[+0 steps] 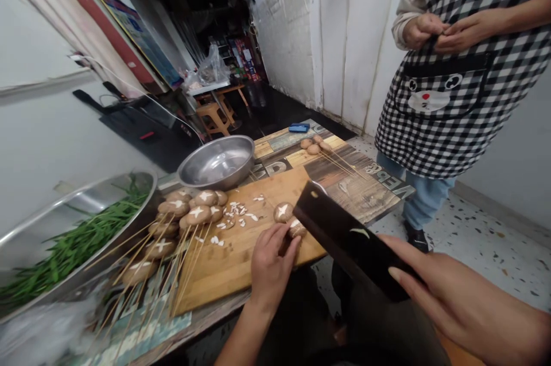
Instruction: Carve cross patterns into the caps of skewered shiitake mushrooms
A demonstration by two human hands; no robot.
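My left hand point(271, 257) pinches a brown mushroom point(297, 228) near the front right edge of the wooden cutting board point(215, 280). Just behind it lies another mushroom point(283, 211) with a pale cross cut in its cap. In my right hand point(447, 285) is a dark cleaver point(344, 234), its broad blade raised beside the held mushroom, with a pale sliver stuck on it. White mushroom trimmings point(236, 211) are scattered over the board. Skewered mushrooms point(198, 215) with cross-cut caps are piled at the board's left, their thin sticks pointing toward me.
A steel bowl point(217, 160) stands behind the board. At left, a large metal basin point(146, 182) holds green vegetables point(81, 240). More skewered mushrooms point(313, 149) and a blue object point(299, 127) lie at the table's far end. A person in a checked apron point(465, 85) stands at right.
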